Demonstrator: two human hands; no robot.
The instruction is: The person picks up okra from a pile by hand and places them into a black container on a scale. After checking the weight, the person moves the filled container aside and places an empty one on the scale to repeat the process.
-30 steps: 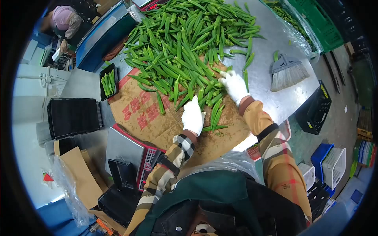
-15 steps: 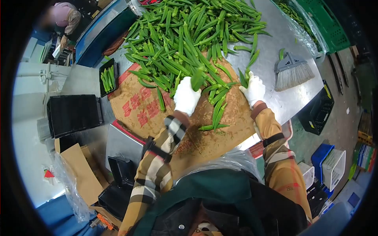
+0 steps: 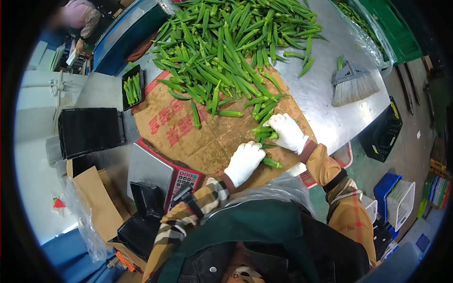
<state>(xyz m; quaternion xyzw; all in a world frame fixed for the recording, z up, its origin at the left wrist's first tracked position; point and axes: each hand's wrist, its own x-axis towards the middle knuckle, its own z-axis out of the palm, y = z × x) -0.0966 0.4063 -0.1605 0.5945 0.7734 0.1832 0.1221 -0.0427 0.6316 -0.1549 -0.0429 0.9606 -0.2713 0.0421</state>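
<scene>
A large heap of green okra (image 3: 222,52) covers the far side of the work surface and spills onto a flattened cardboard sheet (image 3: 198,146). Both my hands wear white gloves. My left hand (image 3: 244,162) is low over the cardboard, its fingers curled at okra pods (image 3: 272,163) whose ends stick out to its right. Just above and to the right, my right hand (image 3: 288,134) is closed over a small cluster of okra pods (image 3: 261,130). The gloves partly cover the pods beneath. A few loose pods (image 3: 229,113) lie farther up the cardboard.
On the left are a black tray of okra (image 3: 132,87), a red-edged scale (image 3: 186,179) and stacked black trays (image 3: 89,133). A grey brush head (image 3: 355,85) lies on the metal table (image 3: 330,125). A green crate (image 3: 391,28) stands far right. Another person (image 3: 80,19) is at far left.
Both hands have come toward my body, the left also moving right and the right moving left. Pods held in each hand before now lie or are held lower on the cardboard.
</scene>
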